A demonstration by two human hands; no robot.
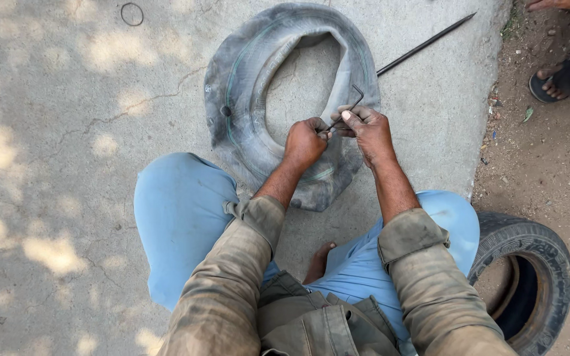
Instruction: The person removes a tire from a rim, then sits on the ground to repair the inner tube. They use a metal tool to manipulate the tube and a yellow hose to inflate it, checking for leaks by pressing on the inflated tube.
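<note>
Roadside tyre repair spot, inner tube [245, 99], tyre [542, 264]

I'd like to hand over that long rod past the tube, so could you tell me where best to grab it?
Probably mid-shaft on the rod, from above. It lies flat on the concrete, slanting, its lower end tucked behind the tube; the far tip looks pointed.

The inner tube [245, 112] lies on the concrete floor [67, 165] at twelve o'clock from the squatting person's knees. Both hands meet over its near rim, left hand [305, 142] just beside right hand [367, 132], the bent wire [348, 109] between them. A long rod [427, 44] lies at two o'clock, a tyre [529, 277] at four o'clock, a small ring [132, 14] at eleven.
</note>
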